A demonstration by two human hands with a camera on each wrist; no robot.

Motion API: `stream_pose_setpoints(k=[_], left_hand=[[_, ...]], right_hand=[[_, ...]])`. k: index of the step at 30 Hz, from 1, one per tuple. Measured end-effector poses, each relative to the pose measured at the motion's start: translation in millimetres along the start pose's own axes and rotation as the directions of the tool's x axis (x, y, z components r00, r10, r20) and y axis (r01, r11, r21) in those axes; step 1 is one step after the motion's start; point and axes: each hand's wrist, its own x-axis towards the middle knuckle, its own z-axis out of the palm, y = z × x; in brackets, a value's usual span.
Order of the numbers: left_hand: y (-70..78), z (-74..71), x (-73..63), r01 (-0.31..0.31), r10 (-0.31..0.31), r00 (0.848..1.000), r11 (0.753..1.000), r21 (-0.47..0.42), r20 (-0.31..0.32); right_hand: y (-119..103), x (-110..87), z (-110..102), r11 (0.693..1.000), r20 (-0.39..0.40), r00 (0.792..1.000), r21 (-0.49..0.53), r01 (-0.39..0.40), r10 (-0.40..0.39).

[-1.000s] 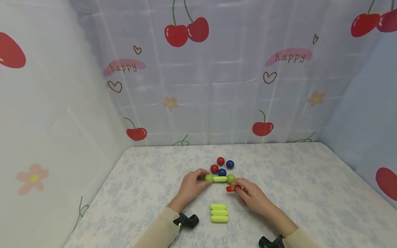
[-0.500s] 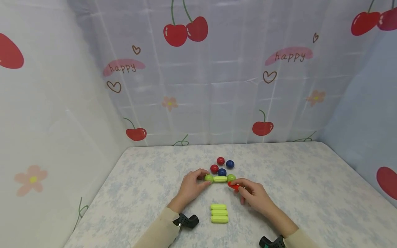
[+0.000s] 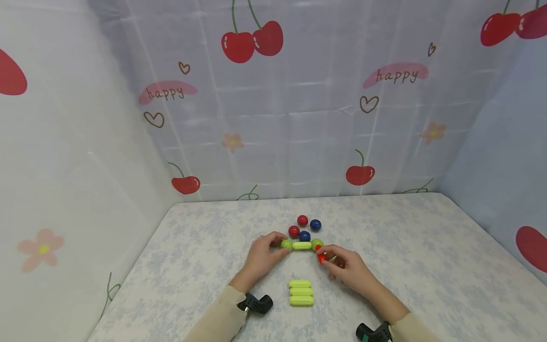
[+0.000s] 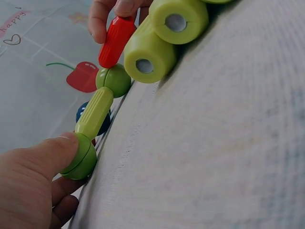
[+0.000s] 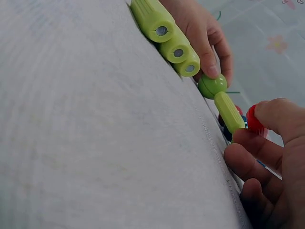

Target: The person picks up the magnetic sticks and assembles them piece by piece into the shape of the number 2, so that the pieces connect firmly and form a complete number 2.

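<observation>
My left hand (image 3: pixel 264 260) pinches a green ball (image 4: pixel 82 160) between thumb and fingers at the left end of a short row. A yellow-green magnetic stick (image 3: pixel 302 245) joins it to a second green ball (image 4: pixel 114 79) on the right. My right hand (image 3: pixel 348 270) pinches a red magnetic stick (image 4: pixel 116 40) between thumb and fingers. In the left wrist view, the red stick's lower end is right at the second green ball, and the stick stands tilted up from it. That ball is hidden behind the fingers in the right wrist view.
Just behind the row sit two red balls (image 3: pixel 293 232) and two blue balls (image 3: pixel 315 225). Nearer the body, three yellow-green sticks (image 3: pixel 301 292) lie side by side, their round metal ends showing in both wrist views. A printed curtain (image 3: pixel 290 142) hangs beyond the table (image 3: pixel 205 237).
My right hand has turned the red stick from lying sideways to pointing away at the right green ball, and brought it up to that ball. My left hand keeps its hold.
</observation>
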Motion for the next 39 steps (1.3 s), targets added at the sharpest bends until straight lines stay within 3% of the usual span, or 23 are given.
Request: stream_pose_setpoints(k=[13,39], left_hand=[[-0.4,-0.7,-0.2,0.002,-0.002,1.000,1.000,0.001,-0.001],[-1.6,1.6,-0.7,-0.026,0.026,0.999,1.000,0.001,-0.019]], right_hand=[[2.4,2.3,2.9,1.000,0.034,0.999,-0.023,-0.002,0.003],[4.8,0.9,1.6,0.999,0.023,0.999,-0.025,0.028,-0.027]])
